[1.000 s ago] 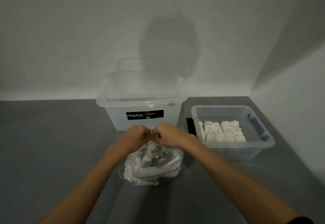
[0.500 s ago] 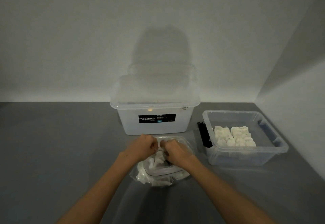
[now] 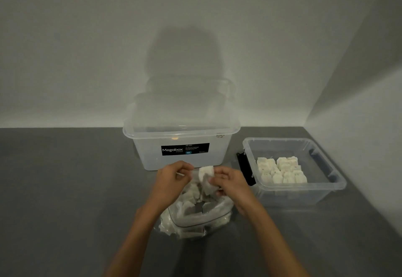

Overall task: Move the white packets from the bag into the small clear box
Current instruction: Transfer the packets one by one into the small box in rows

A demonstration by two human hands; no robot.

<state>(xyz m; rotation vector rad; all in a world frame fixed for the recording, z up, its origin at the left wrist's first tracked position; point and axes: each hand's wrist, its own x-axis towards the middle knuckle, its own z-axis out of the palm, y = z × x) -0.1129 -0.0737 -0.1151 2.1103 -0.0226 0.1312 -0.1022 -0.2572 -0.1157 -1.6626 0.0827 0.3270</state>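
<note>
My right fingers (image 3: 217, 181) pinch white packets (image 3: 206, 175) above the bag (image 3: 196, 219), left fingers (image 3: 185, 168) curled on a thin strip (image 3: 180, 174) (steadying, I guess), bound for the small clear box (image 3: 339, 185).

Bag (image 3: 196, 219) lies on the table (image 3: 65, 189), near centre, with packets (image 3: 191, 194) inside. Both hands are over its far edge: left hand (image 3: 173, 180) to the left, right hand (image 3: 229, 182) to the right, and one packet (image 3: 206, 175) between them, pinched by the right. The large box (image 3: 180, 157) stands directly behind the bag, with lids (image 3: 189, 96) behind it at the wall. The small box (image 3: 326, 186) sits right of both, with rows of packets (image 3: 280, 170) in it.
</note>
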